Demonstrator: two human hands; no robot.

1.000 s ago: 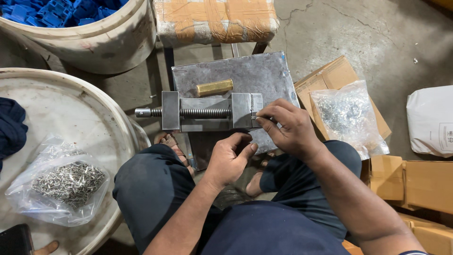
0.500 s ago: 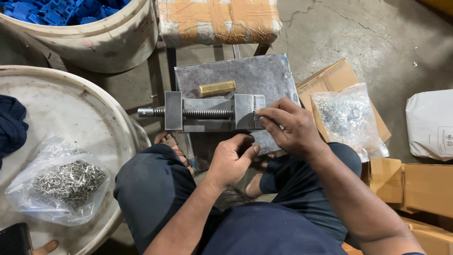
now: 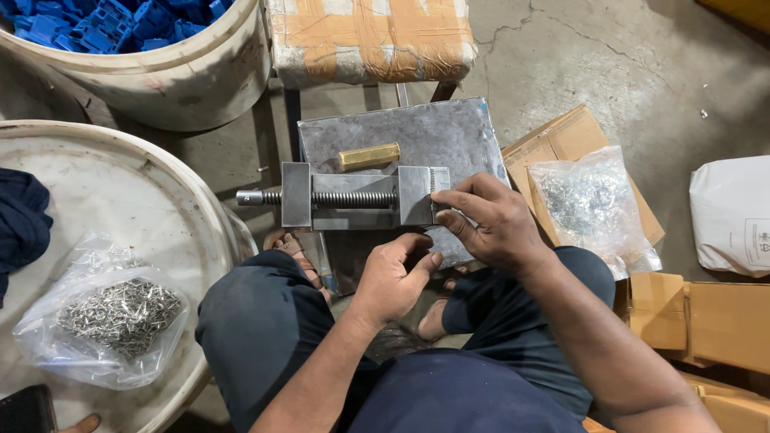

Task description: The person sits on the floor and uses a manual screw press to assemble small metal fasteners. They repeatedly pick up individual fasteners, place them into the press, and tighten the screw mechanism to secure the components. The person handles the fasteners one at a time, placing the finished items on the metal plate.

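My right hand [image 3: 489,226] pinches the right end of a small steel vise [image 3: 357,198], fingertips curled and closed against its ribbed grey jaw block. My left hand [image 3: 393,277] sits just below the vise, loosely cupped with the thumb out; I cannot tell whether it holds anything. The vise, blocky and dull, with a threaded screw running along its middle, lies on a scuffed grey metal plate [image 3: 417,132] that serves as my bench. Beyond my fingers, a short rectangular brass bar [image 3: 369,155] rests on the plate. To the right of my right hand, a clear crinkled plastic bag of small metal parts [image 3: 589,204] lies on flattened brown cardboard [image 3: 561,136]. Far left of my left hand, another bag of shiny pins [image 3: 112,317] rests on a round white drum lid [image 3: 120,192].
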